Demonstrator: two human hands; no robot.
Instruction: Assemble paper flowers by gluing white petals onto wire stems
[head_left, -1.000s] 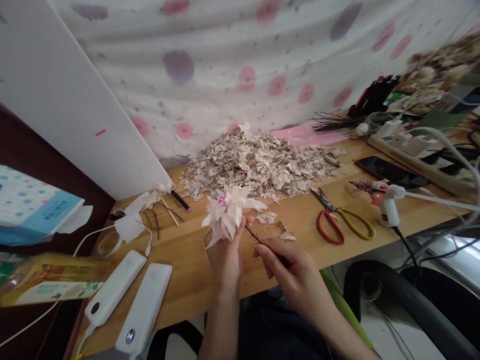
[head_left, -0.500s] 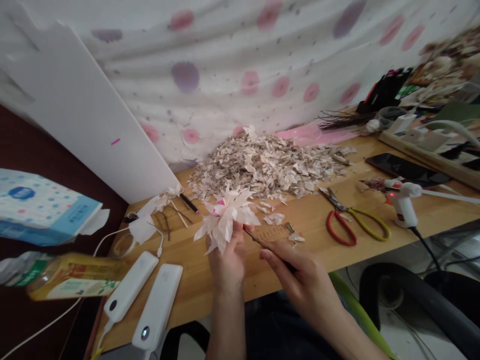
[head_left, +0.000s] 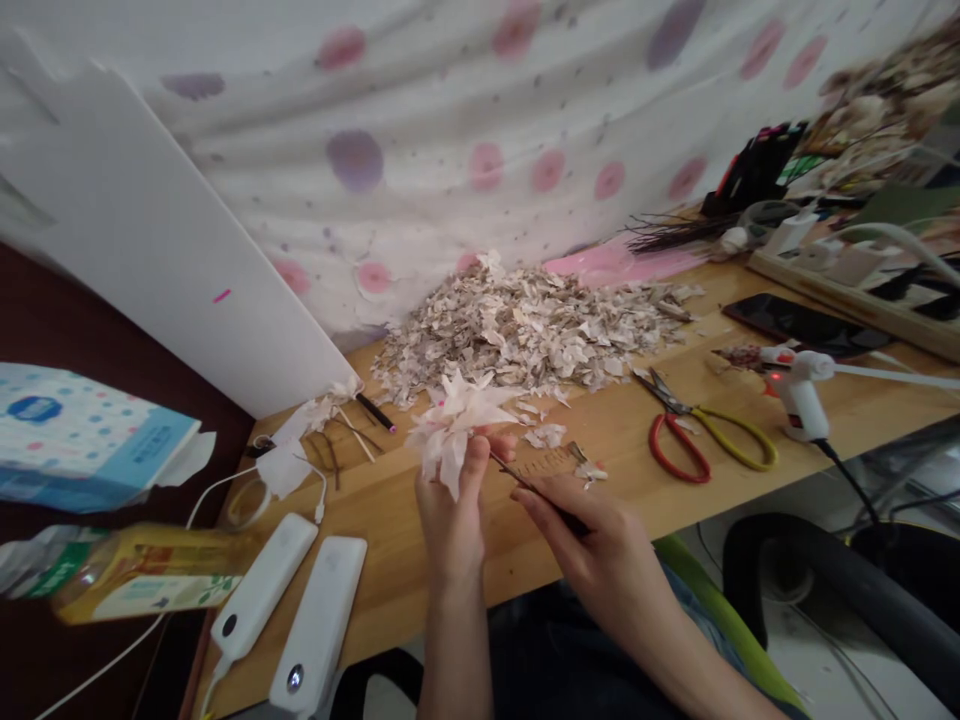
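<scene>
Two bare hands are raised over a wooden desk [head_left: 622, 430]. A pale petalled flower [head_left: 454, 425], faintly pink at its centre, sits at the top of the left hand [head_left: 450, 525], held above the desk and just in front of a heaped pile of pale flakes [head_left: 525, 335]. The left fingers [head_left: 469, 465] are pressed together and curl up under the flower, holding it from below while its petals spread out over the fingertips. The right hand [head_left: 596, 535] lies to the flower's right and a little lower, and is the hand farther from it; its thumb and forefinger pinch a slim dark tool [head_left: 540, 497], whose exact kind cannot be told. The tool's long axis runs from the right hand up and to the left, so its thin tip ends just beside the left fingertips, beneath the flower's edge. Whether the tip touches a petal cannot be told. Red-and-yellow-handled scissors [head_left: 697, 445] and a white glue gun [head_left: 799, 405] lie farther right on the desk, well apart from both hands.
</scene>
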